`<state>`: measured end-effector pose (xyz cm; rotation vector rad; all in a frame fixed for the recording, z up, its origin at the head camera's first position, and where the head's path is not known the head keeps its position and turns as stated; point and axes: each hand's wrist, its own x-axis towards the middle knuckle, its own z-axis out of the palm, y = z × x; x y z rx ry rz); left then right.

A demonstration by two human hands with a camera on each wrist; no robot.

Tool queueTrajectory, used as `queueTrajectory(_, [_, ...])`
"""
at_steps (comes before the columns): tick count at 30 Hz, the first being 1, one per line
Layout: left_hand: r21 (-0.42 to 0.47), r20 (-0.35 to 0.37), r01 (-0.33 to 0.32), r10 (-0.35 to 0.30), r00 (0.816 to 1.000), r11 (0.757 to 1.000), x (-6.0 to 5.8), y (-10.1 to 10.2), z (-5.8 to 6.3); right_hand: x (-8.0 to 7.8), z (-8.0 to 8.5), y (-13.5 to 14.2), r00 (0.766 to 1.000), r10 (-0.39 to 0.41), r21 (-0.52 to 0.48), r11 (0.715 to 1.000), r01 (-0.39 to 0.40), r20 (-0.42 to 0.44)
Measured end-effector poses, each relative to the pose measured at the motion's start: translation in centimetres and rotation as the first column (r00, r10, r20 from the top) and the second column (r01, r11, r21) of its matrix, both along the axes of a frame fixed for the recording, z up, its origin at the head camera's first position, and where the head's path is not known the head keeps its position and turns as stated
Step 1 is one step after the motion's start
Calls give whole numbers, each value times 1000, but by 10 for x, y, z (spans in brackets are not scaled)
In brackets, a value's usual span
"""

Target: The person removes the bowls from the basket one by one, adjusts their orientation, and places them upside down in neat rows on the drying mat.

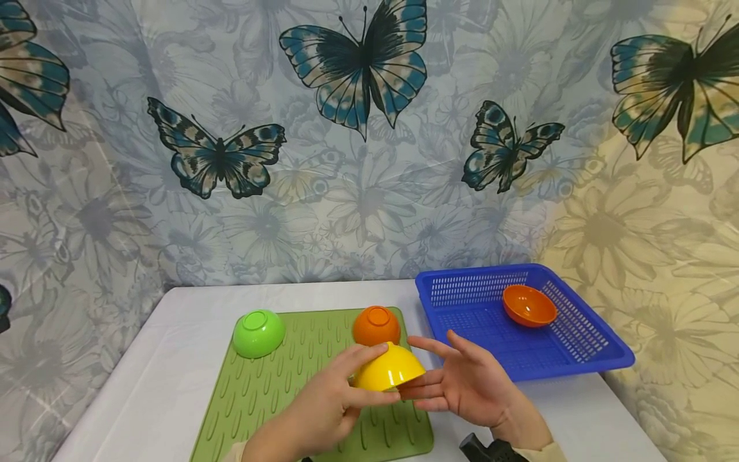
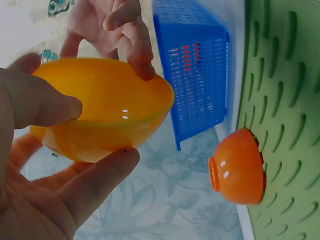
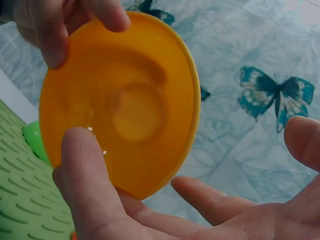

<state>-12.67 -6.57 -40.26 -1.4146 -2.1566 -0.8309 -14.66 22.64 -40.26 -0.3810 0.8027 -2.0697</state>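
Note:
My left hand [image 1: 329, 394] grips a yellow bowl [image 1: 389, 369] by its side, above the front of the green mat [image 1: 312, 372]. In the left wrist view the left thumb lies inside the bowl and other fingers support its outer wall. The bowl is tilted, its base upward in the head view; the right wrist view looks into its hollow. Spread at the bowl's right edge, my right hand [image 1: 467, 382] has fingertips at the rim, while its upper fingers stand apart from it. Just behind the yellow bowl, an orange bowl [image 1: 376, 325] sits upside down on the mat.
An upside-down green bowl [image 1: 259, 333] rests at the mat's far left corner. At the right stands a blue basket [image 1: 462, 362] with another orange bowl [image 1: 529, 306] in it, hollow side up. The white table [image 1: 133, 359] ends at a butterfly-patterned cloth [image 1: 369, 244].

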Motion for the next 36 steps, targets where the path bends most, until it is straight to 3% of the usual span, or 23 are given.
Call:
queueTrajectory(2, [-32, -66, 15, -17, 998, 999, 0, -1, 0, 0, -1, -1, 1000, 7, 39, 999, -7, -15])
queueTrajectory(5, [-81, -107, 18, -26, 994, 997, 2, -3, 0, 0, 0, -4, 999, 20, 107, 994, -15, -47])
queueTrajectory(12, [-173, -84, 32, -47, 995, 984, 7, -6, 3, 0, 1, -10, 994, 43, 242, 970, -16, -105])
queueTrajectory(16, [-219, -106, 49, -74, 992, 975, 6, -5, 5, 0, -3, -12, 988, 68, 264, 964, -30, -136])
queueTrajectory(22, [-278, -211, 41, -102, 972, 960, 6, -2, 4, 0, -9, -19, 976, 78, 279, 960, -18, -204])
queueTrajectory(27, [-294, -283, 29, -116, 952, 955, 6, 0, 0, 1, -9, -25, 979, 34, 342, 939, 37, -199])
queueTrajectory(32, [-313, -327, 14, -121, 937, 950, 8, 2, -3, 4, -7, -29, 974, -45, 427, 894, 138, -220])
queueTrajectory(34, [-316, -296, 24, -123, 947, 949, 9, 2, -4, 5, -7, -31, 963, -81, 470, 860, 198, -257])
queueTrajectory(36, [-310, -192, 51, -115, 975, 949, 12, 2, -4, 6, -6, -33, 942, -115, 520, 810, 272, -314])
